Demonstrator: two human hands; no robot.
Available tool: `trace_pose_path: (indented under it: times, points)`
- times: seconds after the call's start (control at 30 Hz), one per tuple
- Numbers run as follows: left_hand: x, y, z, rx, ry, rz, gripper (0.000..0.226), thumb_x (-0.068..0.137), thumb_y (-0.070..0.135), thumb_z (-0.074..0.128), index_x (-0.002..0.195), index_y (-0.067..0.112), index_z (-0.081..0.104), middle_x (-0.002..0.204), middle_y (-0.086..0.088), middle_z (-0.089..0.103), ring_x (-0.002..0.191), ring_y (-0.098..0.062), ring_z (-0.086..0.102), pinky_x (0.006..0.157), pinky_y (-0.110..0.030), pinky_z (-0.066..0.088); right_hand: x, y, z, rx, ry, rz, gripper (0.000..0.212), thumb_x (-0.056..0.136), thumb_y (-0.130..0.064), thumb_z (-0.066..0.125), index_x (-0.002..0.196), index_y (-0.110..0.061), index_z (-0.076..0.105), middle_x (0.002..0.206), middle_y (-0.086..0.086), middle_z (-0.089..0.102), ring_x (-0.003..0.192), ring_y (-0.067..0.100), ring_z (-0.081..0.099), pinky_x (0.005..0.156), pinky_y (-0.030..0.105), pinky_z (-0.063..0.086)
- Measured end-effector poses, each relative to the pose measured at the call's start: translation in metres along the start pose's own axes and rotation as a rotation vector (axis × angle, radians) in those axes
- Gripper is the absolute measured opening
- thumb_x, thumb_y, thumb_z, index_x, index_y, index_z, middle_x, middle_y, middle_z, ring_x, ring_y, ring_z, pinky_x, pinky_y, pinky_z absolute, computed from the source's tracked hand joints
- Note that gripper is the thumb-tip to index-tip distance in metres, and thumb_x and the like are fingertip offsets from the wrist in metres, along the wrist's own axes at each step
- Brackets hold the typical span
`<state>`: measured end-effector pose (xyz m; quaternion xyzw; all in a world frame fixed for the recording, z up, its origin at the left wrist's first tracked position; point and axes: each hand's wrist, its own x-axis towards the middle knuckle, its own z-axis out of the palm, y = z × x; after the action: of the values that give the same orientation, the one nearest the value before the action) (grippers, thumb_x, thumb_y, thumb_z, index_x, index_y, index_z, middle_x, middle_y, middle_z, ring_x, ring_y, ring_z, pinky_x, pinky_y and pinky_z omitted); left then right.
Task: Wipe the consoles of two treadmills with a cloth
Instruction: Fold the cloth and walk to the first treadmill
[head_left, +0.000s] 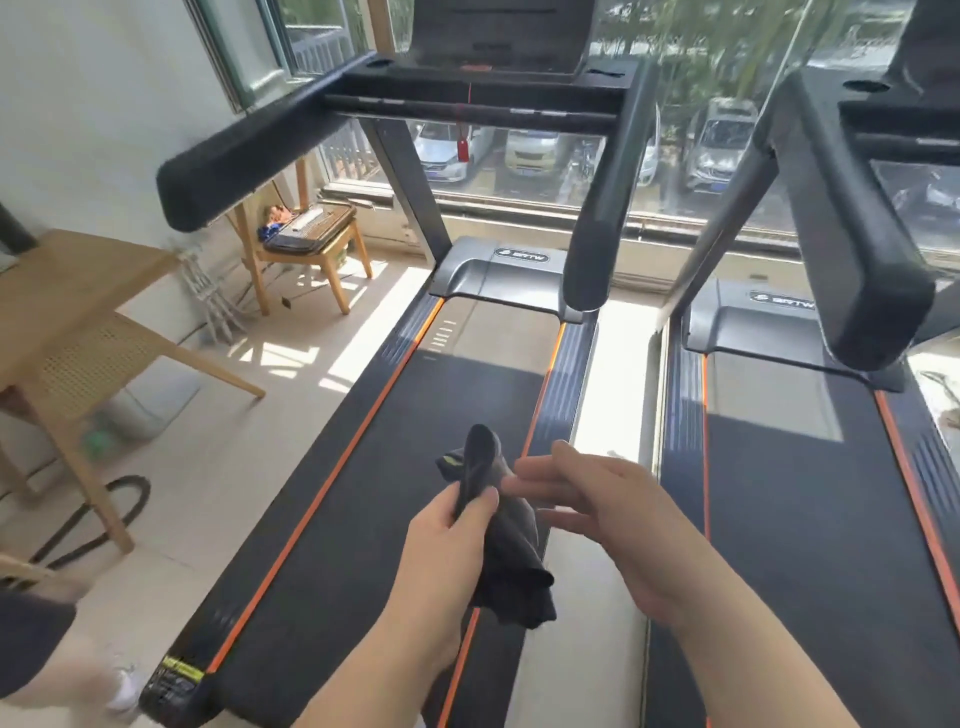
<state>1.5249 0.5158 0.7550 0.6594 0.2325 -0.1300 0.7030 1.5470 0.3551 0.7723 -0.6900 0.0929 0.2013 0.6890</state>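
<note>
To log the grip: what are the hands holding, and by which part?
The left hand pinches a dark grey fabric cloth near its upper end; the right hand holds nothing.

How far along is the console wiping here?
Done: nothing visibly. In hand: left hand grips the dark cloth low over the belt, right hand open beside it. Left: left treadmill's console and right treadmill's console, both well above the cloth.

Bright daylight is let in through the big glass window (717, 62) ahead of the left hand (441, 540) and its grip on the dark grey cloth (511, 566). Hard sun patches are thrown up-left of it, and the frame edges are bent and a bit smeared.
</note>
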Motion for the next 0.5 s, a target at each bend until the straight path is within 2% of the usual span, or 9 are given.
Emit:
trace_pose_path:
  times: [0.07, 0.13, 0.2, 0.27, 0.37, 0.5]
  points:
    - [0.018, 0.014, -0.004, -0.100, -0.006, -0.059, 0.018, 0.103, 0.030, 0.059, 0.106, 0.023, 0.075, 0.099, -0.005, 0.080, 0.088, -0.021, 0.078, 0.086, -0.053, 0.062, 0.025, -0.001, 0.001, 0.024, 0.101, 0.010, 0.029, 0.106, -0.035, 0.055, 0.114, -0.018, 0.077, 0.106, -0.004, 0.081, 0.107, 0.015, 0.073, 0.105, 0.043, 0.053]
    - [0.035, 0.029, -0.008, -0.204, -0.024, -0.077, 0.023, 0.102, 0.031, 0.057, 0.110, 0.018, 0.075, 0.103, -0.009, 0.080, 0.092, -0.026, 0.078, 0.092, -0.055, 0.059, 0.050, -0.006, 0.006, -0.031, 0.152, 0.047, 0.032, 0.099, -0.043, 0.064, 0.124, -0.022, 0.068, 0.114, -0.009, 0.075, 0.107, 0.010, 0.068, 0.109, 0.042, 0.051]
    - [0.054, 0.042, -0.015, -0.307, -0.037, -0.110, 0.030, 0.100, 0.033, 0.058, 0.105, 0.013, 0.080, 0.107, -0.013, 0.079, 0.096, -0.029, 0.077, 0.098, -0.055, 0.054, 0.076, -0.011, 0.011, -0.054, 0.095, 0.132, 0.044, 0.093, -0.056, 0.067, 0.125, -0.026, 0.063, 0.116, -0.011, 0.072, 0.101, 0.006, 0.070, 0.107, 0.041, 0.052]
    - [0.076, 0.054, -0.023, -0.382, -0.049, -0.133, 0.033, 0.099, 0.034, 0.057, 0.104, 0.013, 0.082, 0.113, -0.014, 0.078, 0.103, -0.031, 0.076, 0.103, -0.056, 0.051, 0.099, -0.020, 0.017, 0.028, -0.009, 0.209, 0.045, 0.091, -0.059, 0.067, 0.117, -0.023, 0.073, 0.109, -0.007, 0.080, 0.094, 0.009, 0.076, 0.101, 0.043, 0.057]
    - [0.120, 0.071, -0.035, -0.416, -0.066, -0.144, 0.036, 0.099, 0.035, 0.057, 0.114, 0.011, 0.079, 0.117, -0.013, 0.077, 0.107, -0.031, 0.074, 0.104, -0.055, 0.051, 0.136, -0.039, 0.029, 0.175, -0.036, 0.215, 0.039, 0.092, -0.050, 0.071, 0.114, -0.018, 0.077, 0.107, 0.000, 0.081, 0.100, 0.019, 0.078, 0.096, 0.043, 0.059]
    - [0.196, 0.102, -0.051, -0.385, -0.073, -0.147, 0.035, 0.098, 0.041, 0.062, 0.121, 0.018, 0.075, 0.118, -0.009, 0.077, 0.109, -0.031, 0.074, 0.104, -0.057, 0.052, 0.211, -0.072, 0.048, 0.079, 0.113, 0.063, 0.018, 0.097, -0.033, 0.072, 0.107, -0.020, 0.076, 0.097, -0.005, 0.082, 0.087, 0.012, 0.078, 0.068, 0.023, 0.060]
